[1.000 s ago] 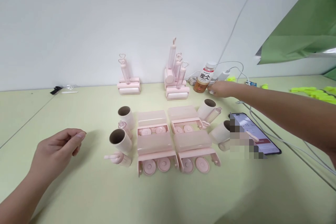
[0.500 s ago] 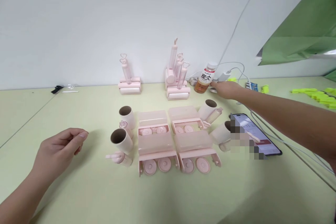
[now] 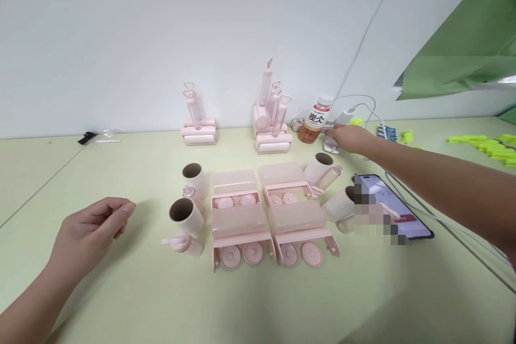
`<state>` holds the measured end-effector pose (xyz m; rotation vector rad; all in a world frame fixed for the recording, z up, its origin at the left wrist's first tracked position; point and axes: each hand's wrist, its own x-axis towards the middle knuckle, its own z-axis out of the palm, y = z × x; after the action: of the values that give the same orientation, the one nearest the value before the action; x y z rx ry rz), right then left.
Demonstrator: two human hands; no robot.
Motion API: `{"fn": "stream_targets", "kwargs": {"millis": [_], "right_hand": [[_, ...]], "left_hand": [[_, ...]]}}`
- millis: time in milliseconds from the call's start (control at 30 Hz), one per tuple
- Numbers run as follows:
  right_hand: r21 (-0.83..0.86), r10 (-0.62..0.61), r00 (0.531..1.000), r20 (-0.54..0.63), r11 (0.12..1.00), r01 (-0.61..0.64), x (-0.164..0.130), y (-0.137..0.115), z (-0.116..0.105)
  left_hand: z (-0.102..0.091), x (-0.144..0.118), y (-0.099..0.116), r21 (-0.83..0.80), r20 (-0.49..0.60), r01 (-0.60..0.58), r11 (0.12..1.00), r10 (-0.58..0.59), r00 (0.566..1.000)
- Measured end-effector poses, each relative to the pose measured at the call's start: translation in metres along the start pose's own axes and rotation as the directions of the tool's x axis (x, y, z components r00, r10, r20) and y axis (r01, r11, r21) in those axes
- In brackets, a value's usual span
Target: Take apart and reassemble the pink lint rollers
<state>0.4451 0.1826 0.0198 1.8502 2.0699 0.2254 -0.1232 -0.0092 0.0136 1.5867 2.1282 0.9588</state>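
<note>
My left hand [image 3: 91,234] rests on the pale green table [image 3: 121,290] at the left, fingers curled in with the thumb against the index finger, holding nothing. My right hand [image 3: 350,137] reaches far back right, just beside an amber drink bottle [image 3: 314,121]. Its fingers lie over a small white object [image 3: 330,146]; the grip is hidden. Between the hands lie several pink lint-roller cases [image 3: 242,220], open with round discs showing. White paper rolls [image 3: 185,214] and pink handles [image 3: 181,242] flank them.
Two groups of assembled pink rollers [image 3: 198,131] [image 3: 272,129] stand by the back wall. A phone [image 3: 397,209] lies under my right forearm, with white cables [image 3: 443,220] running past it. Green cloth [image 3: 467,48] hangs at upper right; yellow bits [image 3: 484,142] lie beyond.
My right hand has shifted slightly right near the bottle, and the small white object now shows below its fingers. My left hand has stayed put.
</note>
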Motion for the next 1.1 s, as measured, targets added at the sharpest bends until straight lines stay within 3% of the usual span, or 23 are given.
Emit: {"fn": "stream_targets", "kwargs": {"millis": [267,400,733,1100], "right_hand": [[0.056,0.175,0.969,-0.177,0.984,-0.167,-0.019,-0.008,-0.007],[0.118,0.275,0.959,-0.071,0.957,-0.266,-0.024,-0.017,-0.011],[0.176,0.233,0.959,0.161,0.949,-0.260,-0.016,-0.019,-0.006],[0.088,0.210,0.977,0.040,0.973,-0.212,-0.003,-0.009,0.023]], "left_hand": [[0.000,-0.002,0.003,0.007,0.001,0.012,1.000,-0.012,1.000],[0.000,-0.001,0.005,0.005,0.005,0.017,1.000,-0.017,1.000],[-0.002,-0.003,0.006,0.009,0.018,0.013,1.000,-0.013,1.000],[-0.001,0.000,-0.001,0.026,0.068,-0.015,1.000,0.013,0.998]]}}
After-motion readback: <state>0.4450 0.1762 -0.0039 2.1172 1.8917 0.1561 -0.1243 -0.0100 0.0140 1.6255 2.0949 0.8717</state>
